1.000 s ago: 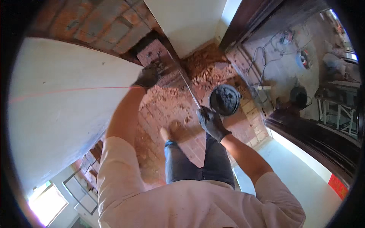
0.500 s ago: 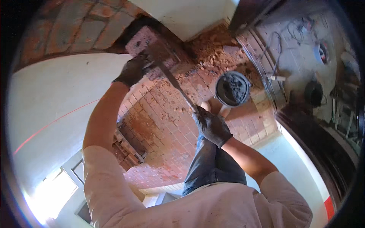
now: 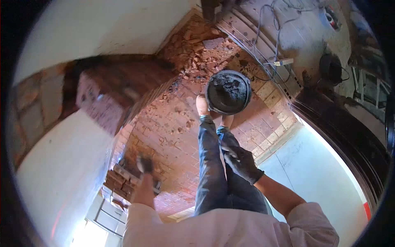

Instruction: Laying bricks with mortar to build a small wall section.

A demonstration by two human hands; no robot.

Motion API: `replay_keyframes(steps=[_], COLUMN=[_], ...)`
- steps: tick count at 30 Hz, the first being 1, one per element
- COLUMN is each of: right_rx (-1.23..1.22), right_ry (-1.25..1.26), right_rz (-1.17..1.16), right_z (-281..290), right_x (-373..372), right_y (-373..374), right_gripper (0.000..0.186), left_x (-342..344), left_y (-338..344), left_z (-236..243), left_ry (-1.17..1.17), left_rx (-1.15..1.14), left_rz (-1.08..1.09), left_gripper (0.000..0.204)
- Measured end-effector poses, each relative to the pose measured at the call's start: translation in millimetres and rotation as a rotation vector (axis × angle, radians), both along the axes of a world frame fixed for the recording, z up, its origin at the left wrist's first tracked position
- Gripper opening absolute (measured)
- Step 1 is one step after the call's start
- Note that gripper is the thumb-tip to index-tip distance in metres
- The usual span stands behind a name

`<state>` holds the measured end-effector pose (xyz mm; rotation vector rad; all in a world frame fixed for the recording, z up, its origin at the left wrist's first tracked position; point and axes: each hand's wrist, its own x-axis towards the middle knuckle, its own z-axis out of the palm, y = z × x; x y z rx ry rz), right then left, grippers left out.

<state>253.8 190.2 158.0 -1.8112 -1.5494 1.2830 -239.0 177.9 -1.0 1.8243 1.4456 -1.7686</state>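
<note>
My left hand (image 3: pixel 145 163), in a dark glove, hangs low on the left by a stack of bricks (image 3: pixel 119 181). Motion smears its fingers, and I see nothing held in it. In front of my jeans is my right hand (image 3: pixel 242 162), gloved too, its fingers curled. A pale narrow shape shows beside those fingers, too unclear to name. Beyond my feet stands a black bucket (image 3: pixel 228 92) with dark grey mortar inside. At the left, a low brickwork block (image 3: pixel 101 101) juts out from the white wall.
Brick rubble (image 3: pixel 201 57) lies in the far corner on the brick-paved floor (image 3: pixel 177 140). To the right are a looped cable (image 3: pixel 259 41), a second black bucket (image 3: pixel 330 69) and a dark wooden frame (image 3: pixel 341 144). White walls border the left side.
My left hand has left the brickwork and swung down towards the brick stack. The long flat tool between both hands is no longer plainly visible. My right hand is lower, and the view has shifted.
</note>
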Motion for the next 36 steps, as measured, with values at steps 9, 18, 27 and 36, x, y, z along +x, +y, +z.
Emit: replay_keyframes(steps=[9, 18, 27, 36], right_rx=[-0.978, -0.647, -0.31, -0.783], right_ry=[0.546, 0.381, -0.5, 0.22], right_rz=[-0.843, -0.596, 0.167, -0.344], right_z=[-268.4, -388.6, -389.8, -407.2], right_x=[85.7, 82.0, 139.2, 84.6], right_y=[-32.3, -61.3, -26.0, -30.0], right_gripper=[0.039, 0.033, 0.022, 0.038], left_x=[340.9, 450.7, 309.1, 160.2], left_y=[242.1, 414.5, 230.5, 34.6], left_z=[-270.6, -404.7, -290.8, -138.7], left_ry=[-1.117, -0.903, -1.241, -0.97], left_rx=[0.738, 0.522, 0.509, 0.305], left_rz=[0.266, -0.205, 0.594, 1.331], left_gripper=[0.065, 0.087, 0.052, 0.046])
